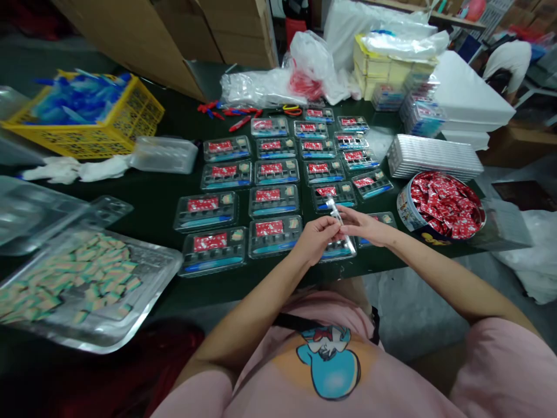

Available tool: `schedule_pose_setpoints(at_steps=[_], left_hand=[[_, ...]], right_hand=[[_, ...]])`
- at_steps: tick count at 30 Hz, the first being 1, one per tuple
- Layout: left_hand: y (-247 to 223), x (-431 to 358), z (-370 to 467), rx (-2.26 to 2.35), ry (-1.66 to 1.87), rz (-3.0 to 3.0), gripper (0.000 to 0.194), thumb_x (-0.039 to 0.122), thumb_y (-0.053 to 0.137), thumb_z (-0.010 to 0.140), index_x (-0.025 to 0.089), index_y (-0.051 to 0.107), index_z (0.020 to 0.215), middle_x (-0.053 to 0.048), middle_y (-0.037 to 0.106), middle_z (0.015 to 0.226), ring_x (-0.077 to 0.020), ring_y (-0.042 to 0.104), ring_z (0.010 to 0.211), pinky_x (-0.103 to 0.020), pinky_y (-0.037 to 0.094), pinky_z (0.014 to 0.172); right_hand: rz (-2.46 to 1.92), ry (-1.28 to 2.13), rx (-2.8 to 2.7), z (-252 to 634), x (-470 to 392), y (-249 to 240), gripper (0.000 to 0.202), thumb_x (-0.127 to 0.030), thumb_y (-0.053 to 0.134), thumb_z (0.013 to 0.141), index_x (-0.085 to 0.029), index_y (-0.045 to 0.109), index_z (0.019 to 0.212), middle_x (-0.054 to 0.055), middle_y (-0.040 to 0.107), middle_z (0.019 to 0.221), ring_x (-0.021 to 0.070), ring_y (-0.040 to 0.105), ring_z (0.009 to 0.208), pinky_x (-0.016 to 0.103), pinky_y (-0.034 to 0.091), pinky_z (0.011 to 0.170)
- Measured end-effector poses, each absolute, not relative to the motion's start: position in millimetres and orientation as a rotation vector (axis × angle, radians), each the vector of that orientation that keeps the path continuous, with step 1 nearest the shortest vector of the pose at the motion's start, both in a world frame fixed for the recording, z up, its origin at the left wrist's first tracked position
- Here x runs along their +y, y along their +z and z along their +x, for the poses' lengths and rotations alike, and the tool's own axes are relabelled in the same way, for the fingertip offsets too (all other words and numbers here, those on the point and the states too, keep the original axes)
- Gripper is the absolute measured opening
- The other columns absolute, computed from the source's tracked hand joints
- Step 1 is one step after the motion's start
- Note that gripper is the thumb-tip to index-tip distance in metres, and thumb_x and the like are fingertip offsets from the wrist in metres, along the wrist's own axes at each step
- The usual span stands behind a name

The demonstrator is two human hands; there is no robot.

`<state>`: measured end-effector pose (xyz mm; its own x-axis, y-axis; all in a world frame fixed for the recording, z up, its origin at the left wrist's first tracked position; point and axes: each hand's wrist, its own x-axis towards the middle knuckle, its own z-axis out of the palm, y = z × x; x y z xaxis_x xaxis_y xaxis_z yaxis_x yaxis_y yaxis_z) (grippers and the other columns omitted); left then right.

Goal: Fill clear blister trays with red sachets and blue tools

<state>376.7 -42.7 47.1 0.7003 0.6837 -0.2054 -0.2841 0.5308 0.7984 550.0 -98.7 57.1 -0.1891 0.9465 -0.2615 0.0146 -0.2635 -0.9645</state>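
Note:
My left hand (pixel 317 237) is closed, thumb and fingers pinching a narrow clear, silvery plastic strip (pixel 334 210). My right hand (pixel 364 227) has its fingers around the same strip from the other side; what else may lie between the fingertips is too small to make out. Under the hands and in front of them lie rows of clear blister trays (pixel 275 235), each with a red packet (pixel 269 228), a blue pen (pixel 214 265) and a small striped block (pixel 237 234). The tray directly below my hands is partly hidden.
To the right stands a round tin (pixel 411 210) of red packets beside stacked clear trays (pixel 435 157). A metal tray (pixel 148 302) of striped blocks is at left, behind it a yellow basket (pixel 130 119) of blue items. Scissors (pixel 292 110) and plastic bags (pixel 256 90) lie farther back.

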Motion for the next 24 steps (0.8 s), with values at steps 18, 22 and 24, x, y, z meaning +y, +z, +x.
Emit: schedule_pose_setpoints(at_steps=[18, 22, 24], left_hand=[[50.0, -43.6, 368.2, 0.499, 0.535, 0.732, 0.035, 0.037, 0.090, 0.056, 0.013, 0.070, 0.072, -0.001, 0.066, 0.068, -0.0105, 0.061, 0.063, -0.025, 0.050, 0.068], [48.6, -43.6, 367.6, 0.498, 0.531, 0.729, 0.034, 0.037, 0.090, 0.056, 0.013, 0.069, 0.070, -0.001, 0.066, 0.069, -0.0104, 0.061, 0.063, -0.025, 0.050, 0.068], [47.8, -43.2, 367.2, 0.501, 0.530, 0.727, 0.035, 0.037, 0.090, 0.056, 0.013, 0.069, 0.070, -0.001, 0.067, 0.069, -0.0107, 0.062, 0.064, -0.025, 0.050, 0.069]], right_hand=[[-1.257, 1.642, -0.992, 536.3, -106.3, 57.6, 0.081, -0.047, 0.077, 0.076, -0.028, 0.041, 0.146, 0.010, 0.045, 0.147, 0.0264, 0.048, 0.130, 0.047, 0.042, 0.108], [-1.225, 1.655, -0.989, 536.2, -106.6, 56.5, 0.078, -0.045, 0.076, 0.078, -0.028, 0.041, 0.146, 0.009, 0.048, 0.144, 0.0238, 0.053, 0.124, 0.043, 0.047, 0.104], [-1.210, 1.663, -0.979, 535.4, -106.7, 56.4, 0.077, -0.045, 0.076, 0.078, -0.028, 0.042, 0.145, 0.009, 0.049, 0.142, 0.0221, 0.055, 0.120, 0.041, 0.049, 0.101]])
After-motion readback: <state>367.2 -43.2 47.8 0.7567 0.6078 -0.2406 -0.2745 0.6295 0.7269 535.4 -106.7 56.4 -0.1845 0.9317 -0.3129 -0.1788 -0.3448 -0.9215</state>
